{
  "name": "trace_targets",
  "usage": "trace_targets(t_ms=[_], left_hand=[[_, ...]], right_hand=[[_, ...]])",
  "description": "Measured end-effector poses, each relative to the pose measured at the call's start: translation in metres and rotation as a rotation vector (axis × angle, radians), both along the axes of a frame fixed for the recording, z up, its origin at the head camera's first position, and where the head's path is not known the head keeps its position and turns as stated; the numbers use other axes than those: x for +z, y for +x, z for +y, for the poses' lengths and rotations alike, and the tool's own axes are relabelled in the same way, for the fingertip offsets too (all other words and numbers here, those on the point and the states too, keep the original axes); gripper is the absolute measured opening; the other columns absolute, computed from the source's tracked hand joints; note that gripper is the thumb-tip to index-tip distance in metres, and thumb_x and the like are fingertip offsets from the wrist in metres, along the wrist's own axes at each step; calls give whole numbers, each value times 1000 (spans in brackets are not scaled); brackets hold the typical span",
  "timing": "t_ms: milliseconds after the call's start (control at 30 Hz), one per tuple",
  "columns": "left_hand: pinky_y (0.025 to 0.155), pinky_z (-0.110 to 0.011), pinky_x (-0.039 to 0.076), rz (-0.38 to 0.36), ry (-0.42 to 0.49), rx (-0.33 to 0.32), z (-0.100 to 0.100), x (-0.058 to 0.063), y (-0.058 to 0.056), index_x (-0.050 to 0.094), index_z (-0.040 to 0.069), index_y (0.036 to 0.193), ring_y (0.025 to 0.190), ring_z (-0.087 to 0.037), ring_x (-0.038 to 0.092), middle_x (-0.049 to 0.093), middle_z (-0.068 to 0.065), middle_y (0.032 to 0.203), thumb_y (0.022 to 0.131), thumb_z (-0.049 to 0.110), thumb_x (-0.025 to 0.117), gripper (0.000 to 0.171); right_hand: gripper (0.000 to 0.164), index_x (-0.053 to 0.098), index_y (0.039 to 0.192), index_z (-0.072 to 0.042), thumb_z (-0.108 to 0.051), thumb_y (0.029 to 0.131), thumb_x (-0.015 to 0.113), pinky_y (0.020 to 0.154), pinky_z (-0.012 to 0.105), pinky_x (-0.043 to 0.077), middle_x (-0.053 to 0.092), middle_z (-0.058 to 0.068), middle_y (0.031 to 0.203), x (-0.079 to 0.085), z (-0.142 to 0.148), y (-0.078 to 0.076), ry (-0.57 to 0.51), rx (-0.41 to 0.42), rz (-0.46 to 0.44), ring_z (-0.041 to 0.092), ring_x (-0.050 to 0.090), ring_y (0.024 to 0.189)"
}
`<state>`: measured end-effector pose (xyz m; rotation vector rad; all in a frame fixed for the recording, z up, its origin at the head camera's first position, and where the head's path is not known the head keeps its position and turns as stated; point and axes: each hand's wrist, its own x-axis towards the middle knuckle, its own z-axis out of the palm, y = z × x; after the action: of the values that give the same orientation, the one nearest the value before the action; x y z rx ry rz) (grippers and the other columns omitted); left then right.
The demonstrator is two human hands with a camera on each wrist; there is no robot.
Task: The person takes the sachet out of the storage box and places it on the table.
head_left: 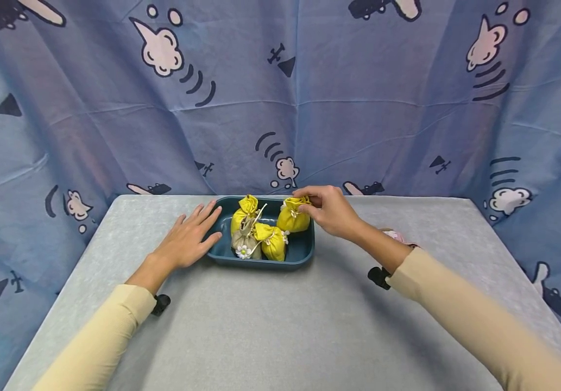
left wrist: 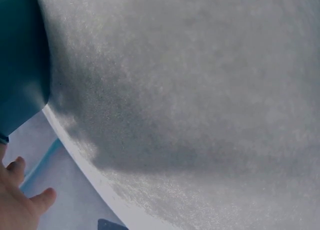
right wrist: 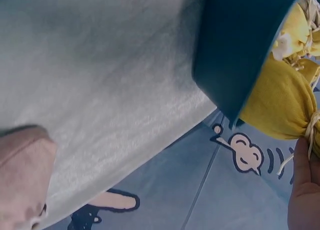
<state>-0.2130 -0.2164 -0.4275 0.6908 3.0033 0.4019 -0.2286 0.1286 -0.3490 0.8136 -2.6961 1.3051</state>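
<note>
At blue bin (head_left: 260, 264): plump yellow cord-tied pouch (head_left: 290, 220), right hand (head_left: 333, 210) pinching top; left hand (head_left: 187, 237) spread.

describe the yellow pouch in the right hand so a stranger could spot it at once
On the grey tabletop sits one dark blue, round-cornered tub. At its right end in the head view is a plump yellow drawstring pouch. Unlike the other two yellow pouches and the greyish-beige pouch to its left, it has the right hand pinching its gathered top.

Left hand (head_left: 184, 239) has its fingers (head_left: 210, 220) spread; right hand (head_left: 331, 210) pinches; both arms (head_left: 96, 334) reach forward
</note>
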Motion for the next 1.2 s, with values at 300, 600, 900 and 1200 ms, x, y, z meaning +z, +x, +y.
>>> trace_targets(t_ms=[300, 600, 900, 1200], left_hand=[[112, -69, 16, -4, 0, 1, 0, 1, 1, 20, 15, 161, 151, -38, 13, 11, -9, 167, 105, 43, 45, 67], [112, -69, 16, -9, 6, 2, 0, 1, 2, 20, 14, 161, 151, -39, 13, 11, -8, 167, 105, 43, 45, 67], [112, -70, 16, -1, 8, -5, 0, 1, 1, 21, 14, 161, 150, -39, 14, 11, -8, 167, 105, 43, 45, 67], [112, -70, 16, -5, 11, -1, 1, 2, 2, 20, 15, 161, 151, -38, 13, 12, -9, 167, 105, 43, 45, 67]], right_hand=[[27, 70, 115, 5, 7, 88, 70, 85, 31, 56, 69, 18, 117, 16, 12, 2, -4, 22, 30, 29, 70, 106], [27, 71, 115, 6, 8, 88, 69, 84, 33, 57, 69, 20, 117, 32, 22, 3, 6, 18, 38, 30, 70, 104], [27, 70, 116, 5, 9, 89, 68, 81, 32, 57, 69, 21, 117, 37, 49, 4, 45, -30, 57, 31, 71, 101], [26, 70, 116, 5, 8, 91, 66, 82, 29, 57, 68, 23, 117, 29, 80, 4, 102, -92, 45, 33, 70, 103]])
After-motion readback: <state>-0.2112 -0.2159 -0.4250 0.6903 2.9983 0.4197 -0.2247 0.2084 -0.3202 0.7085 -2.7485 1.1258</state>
